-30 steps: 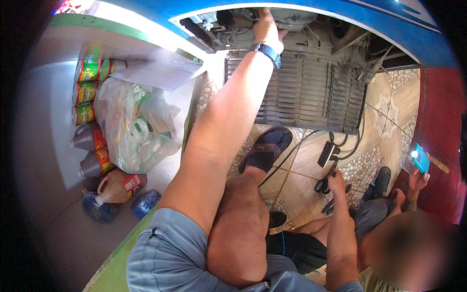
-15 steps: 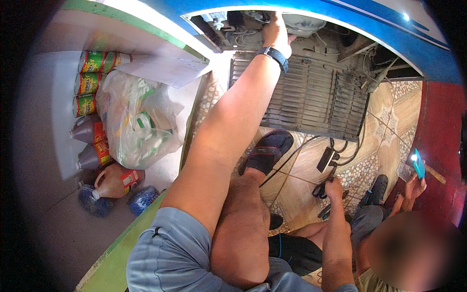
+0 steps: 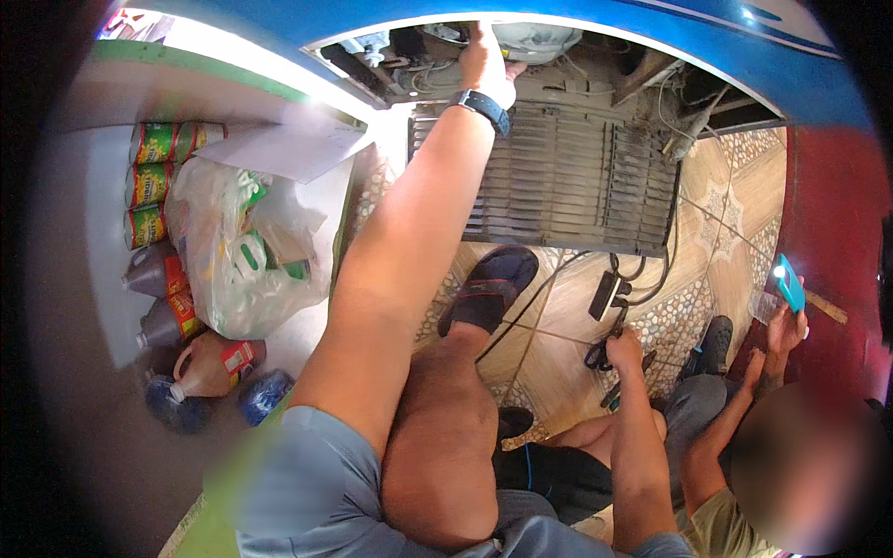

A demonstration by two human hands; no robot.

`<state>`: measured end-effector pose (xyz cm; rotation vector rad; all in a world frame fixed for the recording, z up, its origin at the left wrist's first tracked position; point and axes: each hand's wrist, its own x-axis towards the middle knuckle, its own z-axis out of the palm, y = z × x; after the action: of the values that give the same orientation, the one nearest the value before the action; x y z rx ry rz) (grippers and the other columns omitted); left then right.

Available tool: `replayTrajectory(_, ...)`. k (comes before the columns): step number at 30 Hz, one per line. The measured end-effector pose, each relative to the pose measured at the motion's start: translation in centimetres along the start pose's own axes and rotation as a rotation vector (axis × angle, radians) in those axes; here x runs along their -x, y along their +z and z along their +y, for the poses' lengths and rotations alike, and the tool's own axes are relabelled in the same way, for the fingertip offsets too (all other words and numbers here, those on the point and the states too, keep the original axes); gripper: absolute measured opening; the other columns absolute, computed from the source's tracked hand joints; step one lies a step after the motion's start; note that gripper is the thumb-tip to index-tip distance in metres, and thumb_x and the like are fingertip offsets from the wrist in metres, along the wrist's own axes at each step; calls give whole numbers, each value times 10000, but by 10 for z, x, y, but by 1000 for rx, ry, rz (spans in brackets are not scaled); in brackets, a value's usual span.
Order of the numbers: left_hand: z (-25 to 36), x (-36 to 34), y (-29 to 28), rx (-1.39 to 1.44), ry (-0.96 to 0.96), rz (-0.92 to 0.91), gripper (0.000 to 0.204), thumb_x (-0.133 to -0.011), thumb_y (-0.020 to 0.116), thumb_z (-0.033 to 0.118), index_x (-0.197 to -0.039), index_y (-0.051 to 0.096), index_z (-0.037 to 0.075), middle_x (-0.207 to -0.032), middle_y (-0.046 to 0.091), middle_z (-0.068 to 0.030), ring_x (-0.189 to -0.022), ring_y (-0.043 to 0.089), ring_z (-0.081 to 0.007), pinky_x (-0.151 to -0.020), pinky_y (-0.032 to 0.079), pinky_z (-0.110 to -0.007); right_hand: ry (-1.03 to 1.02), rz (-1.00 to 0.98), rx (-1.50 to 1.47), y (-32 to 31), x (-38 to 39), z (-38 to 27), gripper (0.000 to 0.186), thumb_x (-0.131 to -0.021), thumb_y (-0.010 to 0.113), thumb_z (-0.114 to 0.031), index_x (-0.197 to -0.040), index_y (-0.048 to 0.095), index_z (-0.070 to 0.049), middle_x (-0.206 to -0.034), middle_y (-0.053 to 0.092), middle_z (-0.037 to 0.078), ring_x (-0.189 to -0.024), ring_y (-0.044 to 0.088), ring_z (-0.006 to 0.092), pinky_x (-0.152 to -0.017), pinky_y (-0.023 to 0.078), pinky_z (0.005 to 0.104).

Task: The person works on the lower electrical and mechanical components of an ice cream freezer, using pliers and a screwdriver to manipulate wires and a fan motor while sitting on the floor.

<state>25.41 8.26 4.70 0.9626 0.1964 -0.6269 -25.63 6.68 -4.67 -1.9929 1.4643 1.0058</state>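
Note:
My left hand (image 3: pixel 486 79), with a dark watch at the wrist, reaches into the open compartment of a blue-panelled appliance. Its thumb sticks out beside a rounded grey housing (image 3: pixel 539 41); the fingertips are hidden behind the panel edge. Below the hand lies a dusty slatted metal grille (image 3: pixel 572 181). Low over the tiled floor, my right hand (image 3: pixel 625 350) is closed around something dark, which I cannot make out. Black loops (image 3: pixel 596 355) show beside that fist, and a black power strip (image 3: pixel 605 294) with cords lies just beyond it.
At right, a person's hand (image 3: pixel 789 330) holds a lit turquoise phone (image 3: pixel 792 285). On the left stand several cans (image 3: pixel 146 184), a filled plastic bag (image 3: pixel 244 270) and bottles (image 3: pixel 216 363). A red surface (image 3: pixel 828 214) borders the floor. My sandalled foot (image 3: pixel 490 290) is near the grille.
The whole view has shifted, so most things sit further left. My left hand stays in the compartment and my right fist stays by the power strip. The person's phone is still lit.

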Motion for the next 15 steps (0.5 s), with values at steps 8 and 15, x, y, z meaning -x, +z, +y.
replayTrajectory(8,-4,-1,0,18,75,-68,831,-904,533,619,-1506,215,144,-1535,263,-168,-1391,311,-404,-1095,282,-654,11,-22,-9,1,-2,2,646,-837,565,-262,-1329,432,135,-1282,544,329,-1171,563,419,-1013,438,446)
replayTrajectory(15,-3,-6,-6,10,79,-135,828,-917,525,612,-1517,190,151,-1544,232,-169,-1410,264,-407,-1100,284,-647,29,-16,-25,3,-3,2,701,-836,577,-263,-1385,370,121,-1368,460,348,-1210,538,429,-1030,431,441)
